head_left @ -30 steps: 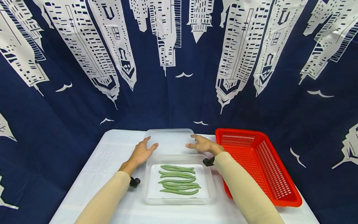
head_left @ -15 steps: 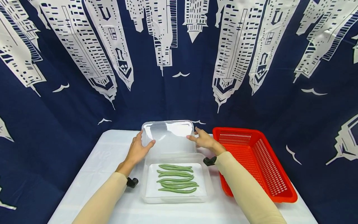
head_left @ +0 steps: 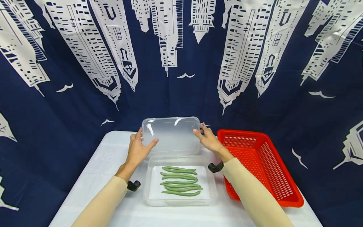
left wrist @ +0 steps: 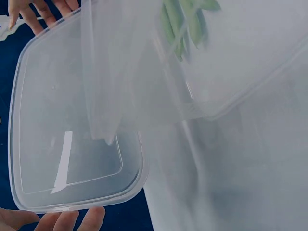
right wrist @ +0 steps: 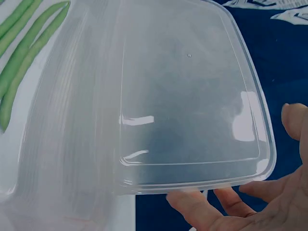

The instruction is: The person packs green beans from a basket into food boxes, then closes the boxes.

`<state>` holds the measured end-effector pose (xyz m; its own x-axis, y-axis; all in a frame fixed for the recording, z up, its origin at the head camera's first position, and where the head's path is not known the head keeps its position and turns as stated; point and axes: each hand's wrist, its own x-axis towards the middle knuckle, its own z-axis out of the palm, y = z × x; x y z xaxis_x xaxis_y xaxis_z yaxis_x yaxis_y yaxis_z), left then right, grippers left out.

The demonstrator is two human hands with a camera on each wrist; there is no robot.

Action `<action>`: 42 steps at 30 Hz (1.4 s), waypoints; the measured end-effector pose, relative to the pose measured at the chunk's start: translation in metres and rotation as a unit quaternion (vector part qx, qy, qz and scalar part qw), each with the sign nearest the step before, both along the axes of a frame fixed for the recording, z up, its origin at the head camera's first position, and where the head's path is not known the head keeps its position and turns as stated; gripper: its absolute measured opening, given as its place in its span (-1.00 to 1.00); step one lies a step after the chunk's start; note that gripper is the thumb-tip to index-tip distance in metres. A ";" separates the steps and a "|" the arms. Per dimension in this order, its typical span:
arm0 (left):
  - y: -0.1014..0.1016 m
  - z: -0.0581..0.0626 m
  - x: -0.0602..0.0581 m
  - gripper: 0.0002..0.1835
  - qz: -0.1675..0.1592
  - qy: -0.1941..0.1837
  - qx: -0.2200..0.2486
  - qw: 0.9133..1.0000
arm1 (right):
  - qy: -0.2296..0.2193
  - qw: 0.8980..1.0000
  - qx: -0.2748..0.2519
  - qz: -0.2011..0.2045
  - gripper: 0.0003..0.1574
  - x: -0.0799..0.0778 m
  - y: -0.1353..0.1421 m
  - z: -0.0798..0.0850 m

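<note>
A clear plastic lid (head_left: 171,137) stands tilted up behind a clear plastic box (head_left: 212,189), its top edge raised toward the backdrop. My left hand (head_left: 137,151) holds the lid's left edge, with the thumb spread toward its face. In the left wrist view, several fingertips line that edge. My right hand (head_left: 210,138) supports the opposite edge; the right wrist view shows its fingers (right wrist: 197,209) against the rim and the thumb apart from it. Inside the box, several green beans (head_left: 181,182) lie in a row on a white base (head_left: 156,194).
To the right stands a red perforated basket (head_left: 266,167), partly behind my right forearm. A white cloth (head_left: 93,189) covers the table. Behind it hangs a dark blue backdrop (head_left: 175,101) printed with white buildings.
The lid lay flat behind the box; its far edge has risen and it now tilts up. Both hands have closed in on its side edges. The box and beans stay put.
</note>
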<state>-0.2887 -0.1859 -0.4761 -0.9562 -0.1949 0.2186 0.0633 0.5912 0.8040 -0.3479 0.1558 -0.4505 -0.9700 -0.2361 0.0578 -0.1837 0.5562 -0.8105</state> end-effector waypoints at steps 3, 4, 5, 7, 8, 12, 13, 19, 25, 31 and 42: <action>-0.001 0.003 0.004 0.24 0.001 0.000 0.006 1.000 | 0.004 1.000 -0.006 -0.004 0.04 0.005 0.002 0.004; -0.001 0.004 0.005 0.24 0.001 0.001 0.008 1.000 | 0.005 1.000 -0.013 -0.005 0.04 0.007 0.003 0.005; -0.001 0.005 0.007 0.23 0.000 0.003 0.010 1.000 | 0.008 1.000 -0.017 -0.006 0.03 0.009 0.004 0.007; -0.001 0.005 0.009 0.21 0.001 0.007 0.015 1.000 | 0.011 0.999 -0.034 -0.007 0.00 0.013 0.005 0.008; -0.001 0.006 0.011 0.20 0.000 0.010 0.019 1.000 | 0.013 0.999 -0.041 -0.007 -0.01 0.016 0.006 0.010; 0.000 0.009 0.018 0.16 -0.003 0.028 0.028 0.999 | 0.027 0.998 -0.048 -0.013 -0.05 0.023 0.008 0.013; 0.000 0.010 0.020 0.15 -0.006 0.032 0.030 0.999 | 0.030 0.998 -0.045 -0.014 -0.06 0.025 0.009 0.014; 0.000 0.012 0.031 0.11 -0.020 0.042 0.058 0.997 | 0.047 0.998 -0.042 -0.016 -0.09 0.036 0.010 0.016; 0.001 0.013 0.041 0.07 -0.034 0.057 0.082 0.994 | 0.035 0.991 -0.131 -0.002 -0.12 0.050 0.013 0.013; 0.005 0.015 0.051 0.02 -0.044 0.068 0.090 0.993 | 0.024 0.974 -0.225 0.003 -0.11 0.067 0.011 0.015; 0.008 0.019 0.069 -0.23 -0.025 0.074 0.098 0.992 | 0.030 0.937 -0.343 -0.067 -0.39 0.092 0.006 0.017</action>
<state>-0.2200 -0.1777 -0.4569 -0.9259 -0.2005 0.3201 0.2149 0.4174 0.8830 -0.2556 0.1622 -0.4337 -0.9783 -0.0007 0.2071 -0.2066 -0.0696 -0.9759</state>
